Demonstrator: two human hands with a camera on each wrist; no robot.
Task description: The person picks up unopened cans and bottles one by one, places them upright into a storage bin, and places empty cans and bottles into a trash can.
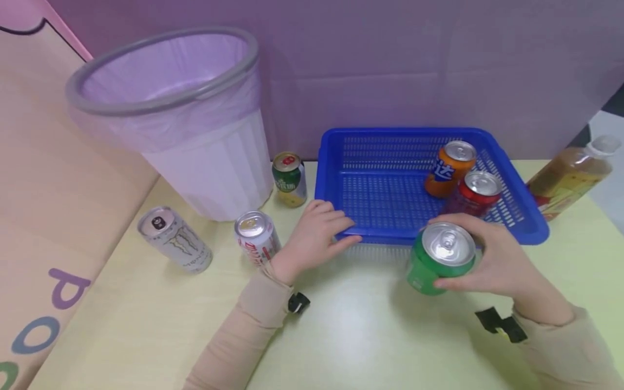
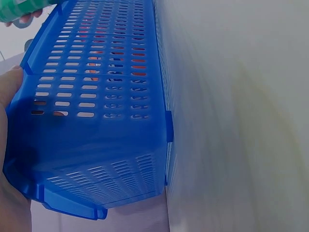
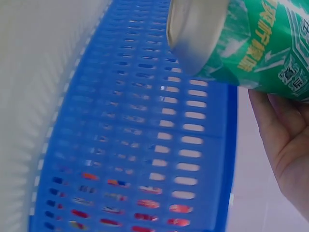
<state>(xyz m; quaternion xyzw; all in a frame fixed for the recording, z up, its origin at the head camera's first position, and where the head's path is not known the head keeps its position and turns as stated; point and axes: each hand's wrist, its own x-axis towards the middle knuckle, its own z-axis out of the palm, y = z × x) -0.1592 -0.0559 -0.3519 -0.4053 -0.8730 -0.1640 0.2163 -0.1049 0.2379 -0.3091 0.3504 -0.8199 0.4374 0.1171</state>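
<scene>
Green drink can [image 1: 439,259], right of frame centre, held above tabletop [image 1: 351,336], beside blue plastic basket [image 1: 390,236]. Right hand [image 1: 494,257]: fingers can-wide, wrapped round it. Left hand [image 1: 318,234]: fingers curled over basket's near-left rim.

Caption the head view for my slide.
Right hand holds a green drink can by a blue plastic basket; left hand on its rim.
</scene>
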